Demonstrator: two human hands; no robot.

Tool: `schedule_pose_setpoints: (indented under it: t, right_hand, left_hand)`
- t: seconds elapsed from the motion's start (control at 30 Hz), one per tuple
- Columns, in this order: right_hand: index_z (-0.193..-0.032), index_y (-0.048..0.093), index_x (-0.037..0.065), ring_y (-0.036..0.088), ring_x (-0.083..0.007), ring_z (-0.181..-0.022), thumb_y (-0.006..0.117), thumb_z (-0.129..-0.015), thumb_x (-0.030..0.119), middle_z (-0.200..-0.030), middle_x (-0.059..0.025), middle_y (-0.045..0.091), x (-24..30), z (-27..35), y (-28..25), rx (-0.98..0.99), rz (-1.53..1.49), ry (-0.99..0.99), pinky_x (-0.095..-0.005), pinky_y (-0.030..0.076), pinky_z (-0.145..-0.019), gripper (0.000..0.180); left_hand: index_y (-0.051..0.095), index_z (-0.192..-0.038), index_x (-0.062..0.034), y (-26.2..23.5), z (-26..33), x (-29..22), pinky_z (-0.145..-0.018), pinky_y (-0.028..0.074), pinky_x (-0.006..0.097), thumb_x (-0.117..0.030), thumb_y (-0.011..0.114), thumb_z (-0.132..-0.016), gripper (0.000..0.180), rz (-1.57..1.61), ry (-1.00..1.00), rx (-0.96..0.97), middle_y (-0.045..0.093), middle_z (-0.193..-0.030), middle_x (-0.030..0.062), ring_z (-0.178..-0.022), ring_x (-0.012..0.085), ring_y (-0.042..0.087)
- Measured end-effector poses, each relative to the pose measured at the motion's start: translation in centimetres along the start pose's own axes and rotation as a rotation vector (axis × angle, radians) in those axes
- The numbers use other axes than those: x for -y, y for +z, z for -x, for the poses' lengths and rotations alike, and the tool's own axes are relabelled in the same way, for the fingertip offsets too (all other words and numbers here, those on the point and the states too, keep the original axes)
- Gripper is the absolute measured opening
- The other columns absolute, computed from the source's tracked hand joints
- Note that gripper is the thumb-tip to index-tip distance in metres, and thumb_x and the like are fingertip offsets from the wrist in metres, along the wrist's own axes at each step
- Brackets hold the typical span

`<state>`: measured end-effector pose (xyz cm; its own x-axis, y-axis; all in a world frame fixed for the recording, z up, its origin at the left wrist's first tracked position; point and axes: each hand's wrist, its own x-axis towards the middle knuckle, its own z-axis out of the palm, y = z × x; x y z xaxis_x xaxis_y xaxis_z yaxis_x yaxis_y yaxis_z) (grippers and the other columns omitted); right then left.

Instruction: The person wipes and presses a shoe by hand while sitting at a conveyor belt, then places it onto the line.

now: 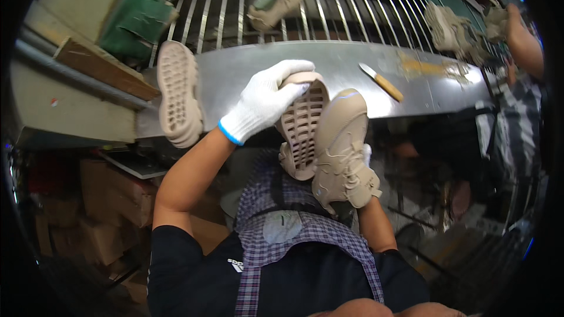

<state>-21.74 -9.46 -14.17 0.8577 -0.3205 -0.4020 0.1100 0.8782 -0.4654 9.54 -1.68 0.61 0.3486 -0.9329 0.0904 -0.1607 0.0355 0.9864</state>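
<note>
- White-gloved left hand (pixel 267 97) curls round beige latticed sole (pixel 305 122), over counter's (pixel 226 73) near edge; likely light, bendy: grip the rim!
- Right hand (pixel 367 152) behind tan lace-up shoe (pixel 341 141); can't tell its hold!

I'm watching remotely as the white-gloved left grip (pixel 264 103) is holding a beige sole (pixel 304 132) by its upper rim, its gridded inside facing me. The right grip (pixel 368 152), mostly hidden, is supporting a laced beige shoe upper (pixel 341 141) alongside. On the metal desk (pixel 338 61), another sole (pixel 176 88) is lying leftward; a wooden-handled knife (pixel 385 85) is resting rightward. Beyond, a beige shoe (pixel 285 0) is sitting on metal bars (pixel 224 9).
</note>
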Motion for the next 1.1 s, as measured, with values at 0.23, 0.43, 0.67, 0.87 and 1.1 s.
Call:
schedule_pose_setpoints:
  t: [0.23, 0.43, 0.67, 0.87, 1.1]
  right_hand:
    - [-0.165, 0.04, 0.005, 0.06, -0.0341, -0.141, 0.071, -0.097, 0.067, -0.16, -0.0201, 0.054, -4.5, 1.2, -2.7, -0.058, -0.165, 0.016, -0.0521, 0.054, -0.117, 0.097]
    - [-0.158, 0.048, 0.0, 0.069, -0.0298, -0.13, 0.073, -0.1, 0.059, -0.149, -0.0198, 0.063, -4.1, 0.3, 0.4, 0.069, -0.14, -0.029, -0.0463, 0.061, -0.109, 0.086]
    - [-0.151, 0.054, -0.002, 0.072, -0.0276, -0.125, 0.068, -0.106, 0.052, -0.142, -0.0181, 0.069, -4.6, 0.4, -0.3, 0.092, -0.04, -0.053, -0.0436, 0.064, -0.105, 0.072]
    - [-0.153, 0.052, -0.002, 0.072, -0.0284, -0.125, 0.067, -0.107, 0.05, -0.144, -0.019, 0.067, -4.4, 0.1, -0.3, 0.078, -0.126, 0.007, -0.0438, 0.064, -0.106, 0.071]
    - [-0.153, 0.051, -0.004, 0.072, -0.0278, -0.126, 0.064, -0.107, 0.054, -0.144, -0.0191, 0.067, -3.8, 0.1, 0.3, 0.104, -0.014, -0.03, -0.042, 0.064, -0.105, 0.075]
  left_hand:
    - [0.066, -0.143, -0.0014, 4.4, 2.5, 4.1, -0.115, 0.052, 0.038, 0.003, 0.064, -0.096, 0.048, -0.207, 0.272, 0.063, 0.069, -0.144, 0.0181, -0.134, 0.0286, 0.066]
    - [0.06, -0.151, -0.0031, 2.4, 2.2, 1.9, -0.127, 0.037, 0.05, -0.03, 0.088, -0.091, 0.072, -0.027, 0.105, 0.326, 0.055, -0.157, 0.0226, -0.152, 0.0372, 0.048]
    - [0.064, -0.147, -0.0039, 3.2, 2.4, 1.4, -0.118, 0.048, 0.048, -0.053, 0.096, -0.074, 0.093, -0.299, 0.337, 0.298, 0.067, -0.146, 0.0205, -0.137, 0.0355, 0.063]
    - [0.06, -0.15, -0.0036, 2.9, 2.9, 1.0, -0.121, 0.045, 0.052, -0.042, 0.1, -0.073, 0.095, -0.321, 0.305, 0.324, 0.057, -0.156, 0.0252, -0.147, 0.0383, 0.054]
    - [0.062, -0.149, -0.0023, 3.0, 3.1, 0.2, -0.121, 0.044, 0.049, -0.036, 0.101, -0.074, 0.091, -0.328, 0.24, 0.311, 0.056, -0.156, 0.0251, -0.148, 0.0382, 0.053]
